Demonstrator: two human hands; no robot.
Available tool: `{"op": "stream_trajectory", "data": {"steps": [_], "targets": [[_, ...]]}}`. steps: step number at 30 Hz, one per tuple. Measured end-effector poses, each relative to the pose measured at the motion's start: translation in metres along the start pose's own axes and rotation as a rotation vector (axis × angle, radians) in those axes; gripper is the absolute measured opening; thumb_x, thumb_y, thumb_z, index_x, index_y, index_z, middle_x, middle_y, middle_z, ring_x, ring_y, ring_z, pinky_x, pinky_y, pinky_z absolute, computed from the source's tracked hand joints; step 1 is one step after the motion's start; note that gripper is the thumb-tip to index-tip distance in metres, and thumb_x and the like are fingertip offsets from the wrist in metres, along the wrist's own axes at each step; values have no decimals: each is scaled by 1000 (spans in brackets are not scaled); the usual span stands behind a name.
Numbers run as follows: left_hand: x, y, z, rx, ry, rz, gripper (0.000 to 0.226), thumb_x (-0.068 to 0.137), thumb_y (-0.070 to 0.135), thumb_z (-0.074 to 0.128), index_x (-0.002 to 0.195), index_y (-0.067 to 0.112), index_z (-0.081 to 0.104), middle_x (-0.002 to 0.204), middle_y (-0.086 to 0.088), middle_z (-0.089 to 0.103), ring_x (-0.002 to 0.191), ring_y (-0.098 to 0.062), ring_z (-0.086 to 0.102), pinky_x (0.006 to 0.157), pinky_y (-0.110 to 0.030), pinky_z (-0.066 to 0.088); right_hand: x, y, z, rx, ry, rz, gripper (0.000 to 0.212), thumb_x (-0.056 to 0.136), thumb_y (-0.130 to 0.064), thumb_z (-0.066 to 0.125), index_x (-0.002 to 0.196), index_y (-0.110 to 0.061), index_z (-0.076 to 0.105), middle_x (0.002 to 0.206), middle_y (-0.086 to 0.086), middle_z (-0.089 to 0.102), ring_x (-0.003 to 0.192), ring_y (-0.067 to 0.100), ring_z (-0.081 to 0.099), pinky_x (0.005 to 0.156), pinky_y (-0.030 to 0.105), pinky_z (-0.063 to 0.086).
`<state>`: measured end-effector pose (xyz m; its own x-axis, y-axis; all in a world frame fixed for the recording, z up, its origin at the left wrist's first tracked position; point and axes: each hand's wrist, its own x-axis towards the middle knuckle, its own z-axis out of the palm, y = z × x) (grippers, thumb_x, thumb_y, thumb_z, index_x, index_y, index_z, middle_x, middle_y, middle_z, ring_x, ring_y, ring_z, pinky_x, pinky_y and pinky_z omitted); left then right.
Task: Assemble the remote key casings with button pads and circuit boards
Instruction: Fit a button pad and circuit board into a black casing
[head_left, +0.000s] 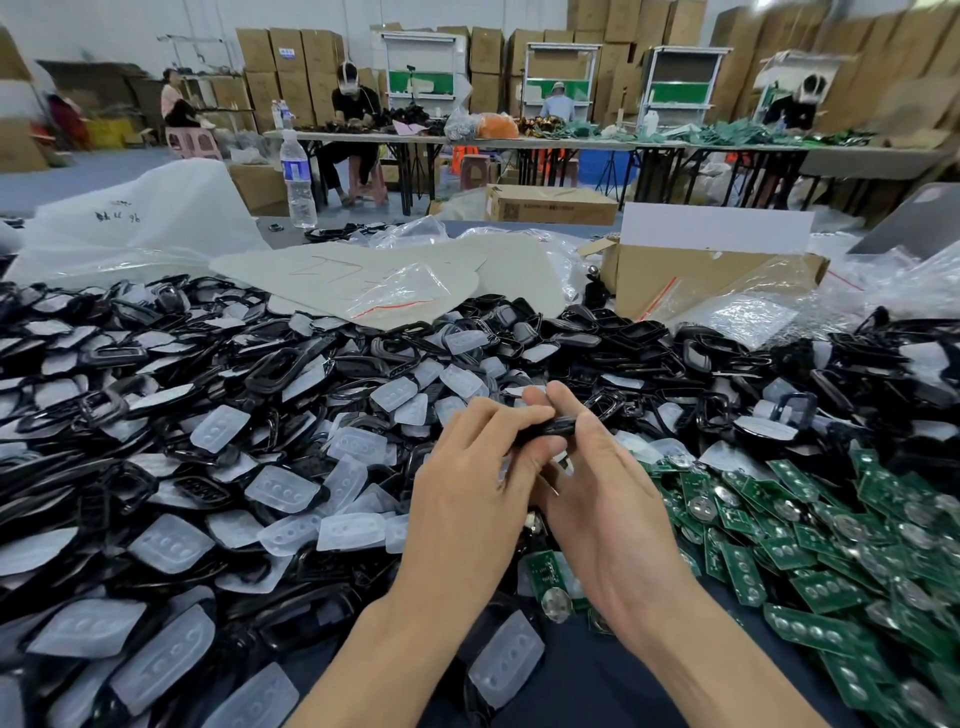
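Head view: the fingers of the left hand (470, 486) and the right hand (605, 486) curl tight around one small, shiny black key casing (553, 427), held edge-on between them above the middle of the tabletop (587, 680). Under and left of the hands lies a big heap of black plastic casings (130, 364) mixed with soft, milky, see-through button pads (283, 488) with round bumps. Flat green circuit boards (831, 551) with round silver discs pile toward the right edge. Crinkly clear plastic bags (400, 291) and a brown cardboard box (691, 275) sit toward the far edge.

Water bottle (297, 176) upright behind clear plastic bags (410, 293); open cardboard box (691, 275) right
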<state>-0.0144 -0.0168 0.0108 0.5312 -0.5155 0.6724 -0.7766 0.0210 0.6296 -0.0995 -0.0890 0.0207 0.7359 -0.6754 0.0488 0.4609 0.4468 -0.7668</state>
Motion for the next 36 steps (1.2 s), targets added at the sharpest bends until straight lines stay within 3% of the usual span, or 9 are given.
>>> {"op": "stream_trajectory", "data": {"steps": [11, 23, 26, 30, 36], "targets": [[1, 0, 6, -38, 92, -49, 15, 90, 24, 63, 100, 21, 73, 92, 15, 62, 87, -9, 63, 69, -37, 52, 3, 9, 1, -63, -26, -23, 49, 88, -32, 51, 134, -20, 59, 132, -3, 68, 124, 15, 63, 95, 28, 53], [2, 1, 7, -25, 111, -71, 19, 90, 9, 65, 97, 25, 73, 89, 19, 64, 83, -5, 64, 67, -20, 46, 4, 10, -1, -93, -67, -37, 50, 89, -34, 51, 137, -22, 57, 135, -7, 66, 129, 13, 59, 105, 32, 49], [5, 2, 4, -211, 77, -162, 26, 92, 4, 68, 97, 30, 73, 92, 17, 68, 88, -2, 66, 71, -10, 45, 3, 10, -3, -201, -98, -95, 48, 91, -39, 51, 137, -28, 58, 137, -9, 64, 132, 12, 56, 114, 40, 40], [14, 1, -5, -615, 69, -400, 12, 87, 37, 65, 91, 35, 76, 89, 9, 75, 79, -6, 68, 71, -21, 55, -1, 7, -3, -531, -60, -259, 29, 93, -40, 55, 115, -52, 71, 124, -15, 71, 120, 9, 65, 107, 30, 49], [15, -3, -4, -847, 8, -529, 22, 80, 41, 67, 94, 28, 79, 99, -5, 76, 84, -18, 68, 70, -27, 54, 0, -1, -6, -712, 80, -380, 18, 89, -36, 66, 103, -36, 78, 108, -11, 72, 105, 7, 68, 92, 26, 55]]}}
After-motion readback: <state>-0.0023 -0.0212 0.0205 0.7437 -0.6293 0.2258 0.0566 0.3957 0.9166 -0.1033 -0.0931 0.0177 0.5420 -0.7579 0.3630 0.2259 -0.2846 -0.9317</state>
